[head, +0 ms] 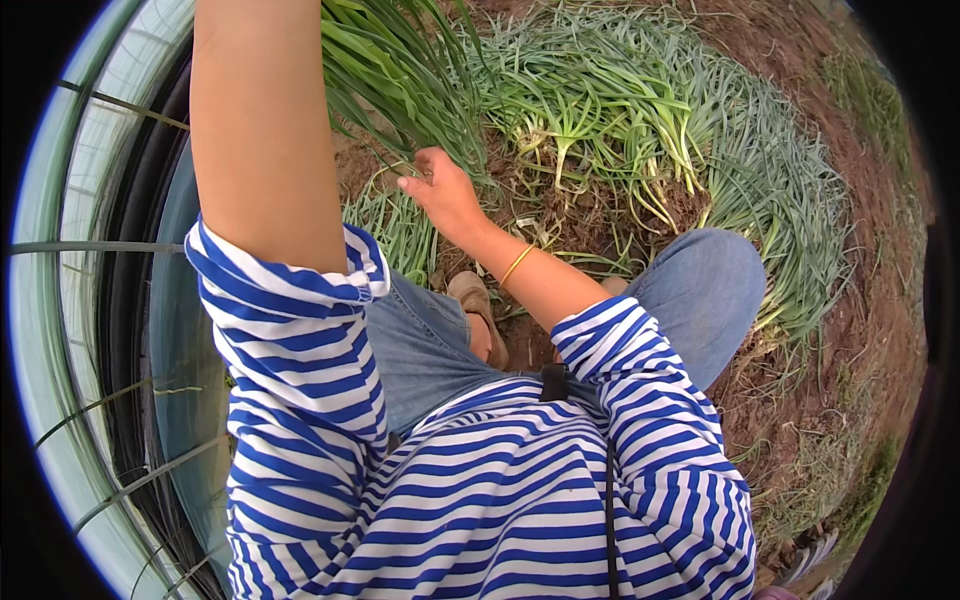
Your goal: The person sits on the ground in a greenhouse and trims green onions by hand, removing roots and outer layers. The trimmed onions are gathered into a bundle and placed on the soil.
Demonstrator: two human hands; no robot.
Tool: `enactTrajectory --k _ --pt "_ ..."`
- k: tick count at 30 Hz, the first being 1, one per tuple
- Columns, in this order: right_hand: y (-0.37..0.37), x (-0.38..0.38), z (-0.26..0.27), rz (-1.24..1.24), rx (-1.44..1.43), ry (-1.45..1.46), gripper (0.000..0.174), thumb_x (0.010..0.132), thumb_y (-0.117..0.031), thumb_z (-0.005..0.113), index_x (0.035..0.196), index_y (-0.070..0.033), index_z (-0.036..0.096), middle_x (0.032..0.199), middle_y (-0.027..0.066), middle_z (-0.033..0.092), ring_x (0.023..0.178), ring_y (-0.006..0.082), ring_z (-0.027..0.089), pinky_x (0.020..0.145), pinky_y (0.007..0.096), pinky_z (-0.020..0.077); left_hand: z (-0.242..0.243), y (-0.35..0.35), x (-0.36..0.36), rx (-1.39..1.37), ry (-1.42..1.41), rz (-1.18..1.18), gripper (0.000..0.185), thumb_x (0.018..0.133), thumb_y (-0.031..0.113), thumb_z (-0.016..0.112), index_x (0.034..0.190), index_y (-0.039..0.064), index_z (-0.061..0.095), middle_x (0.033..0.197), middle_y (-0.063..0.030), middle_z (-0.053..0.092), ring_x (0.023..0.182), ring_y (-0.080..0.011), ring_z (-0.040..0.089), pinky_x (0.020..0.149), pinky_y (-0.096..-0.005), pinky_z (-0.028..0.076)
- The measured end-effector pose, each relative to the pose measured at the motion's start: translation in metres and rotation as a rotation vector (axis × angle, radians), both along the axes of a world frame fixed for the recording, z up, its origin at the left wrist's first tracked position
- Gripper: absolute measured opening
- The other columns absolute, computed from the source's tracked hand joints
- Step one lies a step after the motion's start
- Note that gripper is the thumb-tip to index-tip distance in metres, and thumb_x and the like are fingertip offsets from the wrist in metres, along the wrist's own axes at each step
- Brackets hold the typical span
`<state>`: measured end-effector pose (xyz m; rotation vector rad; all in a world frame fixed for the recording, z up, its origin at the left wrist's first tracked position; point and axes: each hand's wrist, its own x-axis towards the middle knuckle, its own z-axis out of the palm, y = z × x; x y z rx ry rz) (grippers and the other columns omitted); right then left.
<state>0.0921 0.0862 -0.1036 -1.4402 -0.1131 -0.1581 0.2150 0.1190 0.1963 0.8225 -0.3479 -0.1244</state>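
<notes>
My right hand [444, 189] is just above the picture's middle, its thumb apart from the curled fingers. It is beside the long green leaves [409, 82] that hang in from the top edge; no leaf is plainly gripped in it. My left hand is out of view, with its forearm reaching past the top edge. Before me, pulled leafy plants like green onions [570, 127] lie in a heap, with pale stems and soil-covered roots [679, 202] towards me. More thin green leaves [405, 232] lie on the ground below my right hand.
The greenish plants curve round to the right beside my bent knee [705, 285]. Brown soil [885, 300] with weeds lies farther right. Along the left stands clear plastic sheeting [45, 300] with thin bars and a dark band. My shoe [476, 300] is between my knees.
</notes>
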Motion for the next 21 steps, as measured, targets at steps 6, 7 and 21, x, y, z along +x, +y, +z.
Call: enactTrajectory --k 6,7,21 --pt "0.000 0.008 -0.010 -0.131 -0.142 -0.159 0.024 0.083 -0.017 0.057 0.088 0.006 0.061 0.078 0.0161 0.062 0.073 0.0263 0.060 0.066 0.0340 0.0462 -0.001 0.003 0.005 0.047 0.002 -0.003 0.026 0.087 0.021 0.046 0.093 0.000 0.062 0.087 -0.0133 0.065 0.081 -0.0262 0.063 0.076 -0.0413 0.052" --pt "0.001 0.006 -0.013 -0.100 -0.075 -0.084 0.022 0.084 -0.015 0.055 0.085 0.006 0.062 0.072 0.0116 0.060 0.067 0.0212 0.057 0.059 0.0306 0.0452 -0.001 0.005 0.006 0.058 0.004 -0.003 0.026 0.087 0.021 0.046 0.093 0.001 0.062 0.087 -0.0132 0.065 0.080 -0.0261 0.063 0.076 -0.0411 0.052" --pt "-0.058 -0.035 -0.087 -0.166 0.627 0.829 0.020 0.086 -0.017 0.047 0.073 -0.003 0.055 0.059 0.0023 0.046 0.047 0.0138 0.044 0.043 0.0290 0.0444 -0.002 0.036 0.024 0.231 0.003 0.027 0.024 0.085 0.022 0.050 0.091 0.001 0.062 0.083 -0.0119 0.066 0.075 -0.0241 0.064 0.071 -0.0383 0.053"
